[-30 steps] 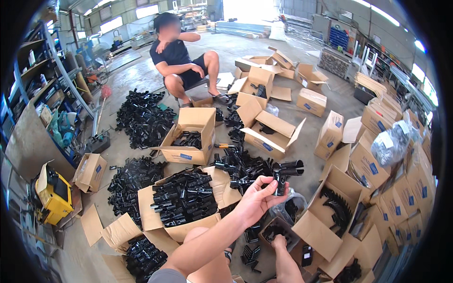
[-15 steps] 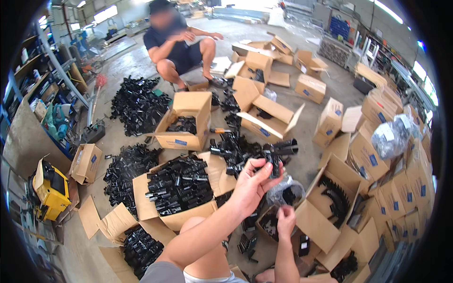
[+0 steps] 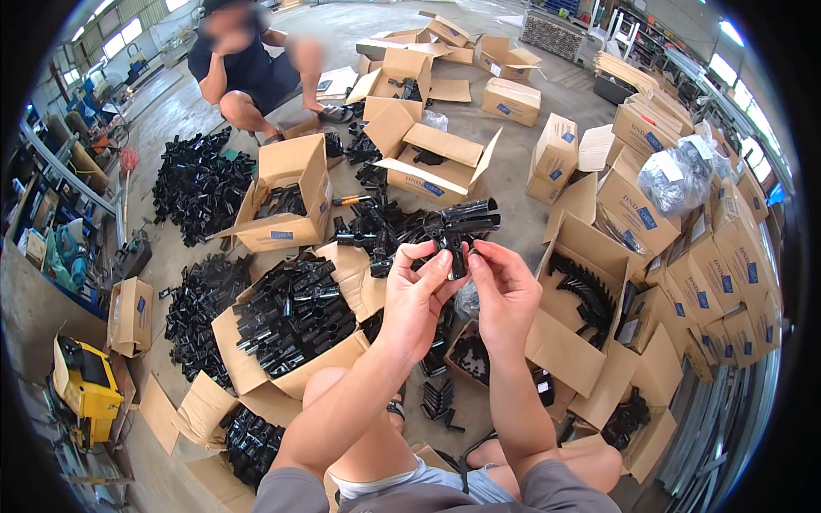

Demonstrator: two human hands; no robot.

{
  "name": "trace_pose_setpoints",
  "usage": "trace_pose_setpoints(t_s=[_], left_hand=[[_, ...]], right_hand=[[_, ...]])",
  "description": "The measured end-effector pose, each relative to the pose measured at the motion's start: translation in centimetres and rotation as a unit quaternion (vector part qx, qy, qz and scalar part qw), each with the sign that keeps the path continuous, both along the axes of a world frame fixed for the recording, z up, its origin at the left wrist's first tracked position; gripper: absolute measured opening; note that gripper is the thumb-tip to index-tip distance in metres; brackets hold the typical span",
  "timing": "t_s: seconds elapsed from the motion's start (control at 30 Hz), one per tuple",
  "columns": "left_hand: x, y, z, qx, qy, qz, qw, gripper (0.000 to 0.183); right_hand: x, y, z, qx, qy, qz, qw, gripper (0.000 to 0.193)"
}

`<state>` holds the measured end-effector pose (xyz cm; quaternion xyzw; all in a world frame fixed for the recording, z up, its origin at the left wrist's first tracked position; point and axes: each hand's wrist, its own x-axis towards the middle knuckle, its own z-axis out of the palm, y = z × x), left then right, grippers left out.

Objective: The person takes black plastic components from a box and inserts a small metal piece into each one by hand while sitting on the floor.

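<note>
In front of me, my left hand (image 3: 416, 295) grips a glossy black pipe connector (image 3: 464, 221) with split, half-round sleeves pointing right. My right hand (image 3: 506, 295) is pinched at the connector's right side, thumb against fingers. Whatever lies between those fingertips is too small to name. Below the hands, small black parts (image 3: 471, 352) fill a little carton, and a clear plastic bag (image 3: 467, 302) shows partly behind my right wrist. Several black angled pieces (image 3: 439, 402) lie in a row on the floor near my feet.
An open carton of black connectors (image 3: 291, 321) stands left, another carton (image 3: 556, 342) right. Loose black parts (image 3: 201, 316) are heaped on the floor. Cartons (image 3: 710, 265) are stacked at far right. A person (image 3: 248, 73) squats at the far left. A yellow case (image 3: 90, 389) stands left.
My right hand has risen from above the small carton to the connector, its fingers now at the connector's side. The left hand still holds the connector. The view has shifted to the right.
</note>
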<state>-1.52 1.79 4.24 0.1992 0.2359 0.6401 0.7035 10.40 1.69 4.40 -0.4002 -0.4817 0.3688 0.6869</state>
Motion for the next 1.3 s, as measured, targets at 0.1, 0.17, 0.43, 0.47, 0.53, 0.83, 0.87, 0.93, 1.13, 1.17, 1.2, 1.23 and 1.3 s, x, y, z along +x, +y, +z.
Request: trace_pose_setpoints(t_s=[0.1, 0.17, 0.43, 0.47, 0.53, 0.83, 0.87, 0.93, 1.13, 1.17, 1.2, 1.23, 1.3], left_hand=[[-0.2, 0.0, 0.0, 0.002, 0.005, 0.001, 1.0, 0.02], [-0.1, -0.1, 0.1, 0.001, 0.007, 0.004, 1.0, 0.021], [0.5, -0.3, 0.0, 0.034, 0.042, 0.006, 0.999, 0.02], [0.5, -0.4, 0.0, 0.035, 0.046, 0.013, 0.998, 0.02], [0.4, -0.5, -0.1, 0.035, 0.051, 0.021, 0.998, 0.021], [0.7, -0.7, -0.3, 0.044, 0.068, 0.052, 0.995, 0.024], [0.8, -1.1, -0.5, 0.043, 0.071, 0.053, 0.995, 0.025], [0.8, -0.5, -0.1, 0.049, 0.083, 0.054, 0.994, 0.025], [1.0, -0.9, 0.3, 0.051, 0.077, 0.063, 0.994, 0.026], [0.9, -0.9, 0.4, 0.049, 0.087, 0.063, 0.993, 0.026], [0.9, -0.9, 0.4, 0.048, 0.097, 0.064, 0.992, 0.026], [1.1, -1.0, 0.4, 0.05, 0.097, 0.065, 0.992, 0.027], [1.1, -1.0, 0.7, 0.042, 0.098, 0.065, 0.992, 0.028]], right_hand=[[-0.9, 0.2, 0.1, 0.02, 0.017, -0.038, 0.999, 0.019], [-0.9, 0.2, 0.3, 0.013, 0.016, -0.032, 0.999, 0.018], [-1.4, 0.9, 0.1, 0.013, -0.037, -0.093, 0.995, 0.015], [-1.4, 1.0, 0.0, 0.012, -0.037, -0.092, 0.995, 0.015], [-1.4, 1.0, -0.2, 0.004, -0.062, -0.098, 0.993, 0.016], [-1.4, 0.4, -0.4, 0.002, -0.088, -0.099, 0.991, 0.017], [-1.3, -0.2, -0.6, -0.014, -0.062, -0.085, 0.994, 0.017], [-1.2, 0.2, -0.1, -0.009, -0.044, -0.08, 0.996, 0.016], [-0.6, 0.4, 0.1, -0.006, -0.084, -0.087, 0.993, 0.01], [-0.5, 0.4, 0.2, -0.003, -0.081, -0.086, 0.993, 0.01], [-0.4, 0.2, 0.2, -0.016, -0.098, -0.096, 0.99, 0.01], [-0.4, 0.1, 0.2, -0.03, -0.115, -0.106, 0.987, 0.01], [-0.9, 0.2, 0.6, -0.031, -0.074, -0.105, 0.991, 0.011]])
